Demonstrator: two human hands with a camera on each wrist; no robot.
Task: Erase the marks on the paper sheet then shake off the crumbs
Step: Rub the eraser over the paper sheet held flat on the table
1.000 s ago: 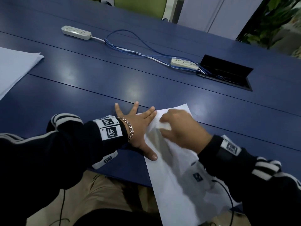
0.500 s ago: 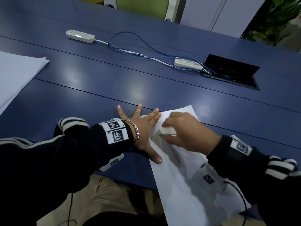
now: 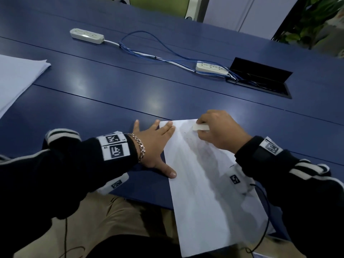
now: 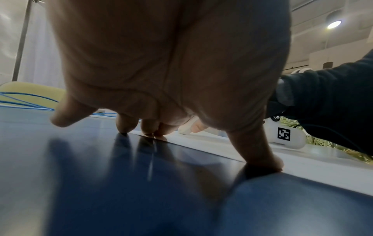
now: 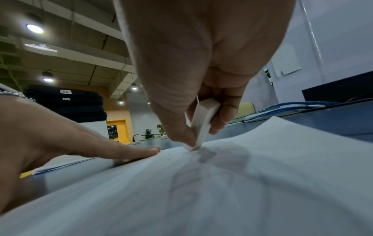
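A white paper sheet (image 3: 201,187) lies on the blue table (image 3: 111,94), its near end hanging over the table's front edge. My left hand (image 3: 158,144) lies flat with spread fingers, pressing the sheet's left edge; thumb and fingertips touch the paper (image 4: 302,161). My right hand (image 3: 217,131) pinches a white eraser (image 3: 200,127) near the sheet's far right corner. In the right wrist view the eraser (image 5: 201,126) stands on its end on the paper (image 5: 262,183). Dark crumbs (image 3: 185,135) dot the sheet to the eraser's left.
A stack of white paper (image 3: 16,79) lies at the table's left. Two white power strips (image 3: 86,35) (image 3: 212,68) with blue cables (image 3: 158,51) run across the far side to an open black cable box (image 3: 260,79). A green chair (image 3: 160,4) stands behind.
My right hand with the eraser has moved away from me and to the right, toward the sheet's far corner. Crumbs now show where it was. My left hand stays pressed on the sheet's left edge.
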